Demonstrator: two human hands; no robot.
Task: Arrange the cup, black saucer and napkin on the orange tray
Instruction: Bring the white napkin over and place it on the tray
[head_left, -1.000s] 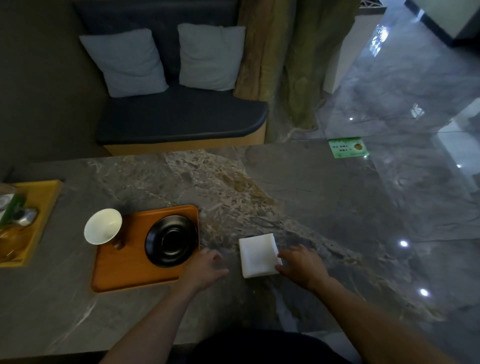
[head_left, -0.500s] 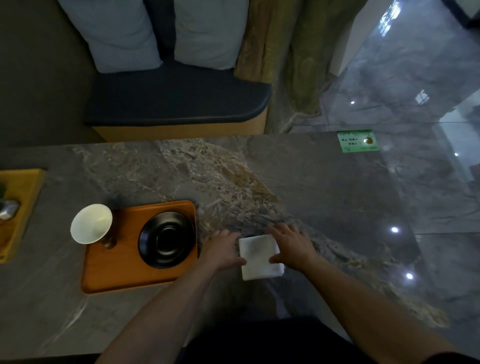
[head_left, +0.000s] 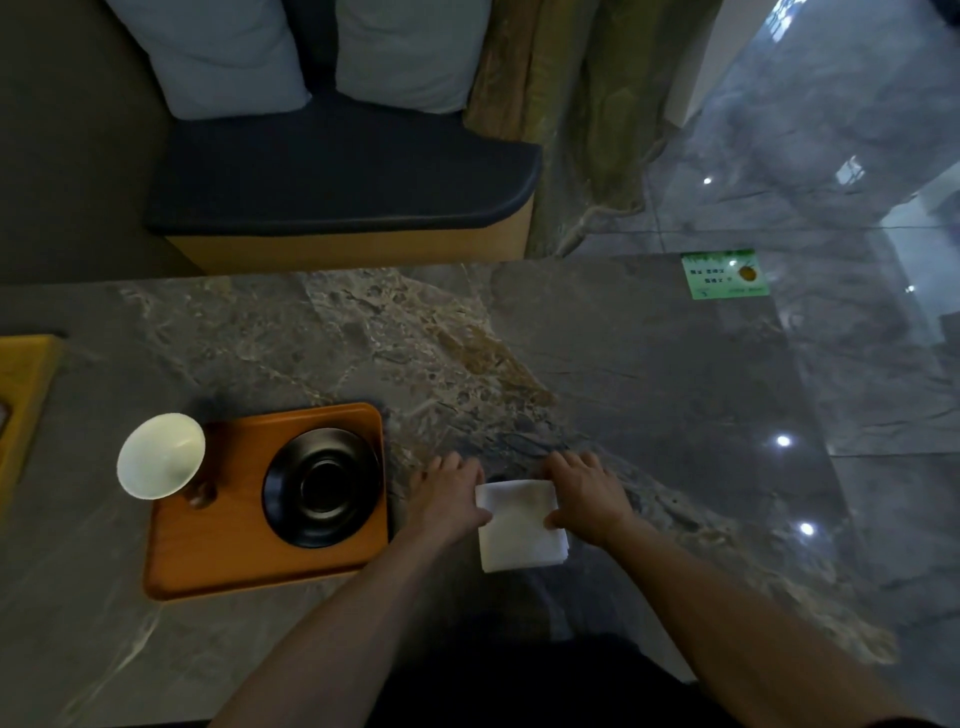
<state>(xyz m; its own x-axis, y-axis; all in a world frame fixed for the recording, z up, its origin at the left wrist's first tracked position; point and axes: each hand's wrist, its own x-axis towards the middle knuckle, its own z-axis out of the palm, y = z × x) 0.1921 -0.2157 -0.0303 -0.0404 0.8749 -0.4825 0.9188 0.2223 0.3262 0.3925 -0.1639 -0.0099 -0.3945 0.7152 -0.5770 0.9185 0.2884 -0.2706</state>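
Both hands are down on the folded white paper napkin (head_left: 519, 525), which lies flat on the grey marbled stone bench (head_left: 649, 374), just right of the rounded orange wooden tray (head_left: 218, 561) and not yet on it. The left hand (head_left: 447, 496) presses its thumb side against the napkin's left edge, fingers spread and resting on the stone; the right hand (head_left: 587, 493) mirrors it on the right edge, thumb tucked onto the paper. Neither hand is clamped on it yet; they bracket it, palms down.

On the tray, the round black saucer (head_left: 322, 488) sits at the right end, empty. The pale flared cup (head_left: 161, 456) stands at the tray's far left corner on a small dark foot, apart from the saucer.

So the napkin looks like the piece in play. To do this well, I'd say pinch both side edges together so the folded layers stay stacked, lift it level, and carry it left over the tray's raised rim rather than dragging it. The free strip along the tray's near edge looks the safest landing spot, clear of the saucer. Watch the left wrist near the tray's corner; a nudge there could shift the saucer.
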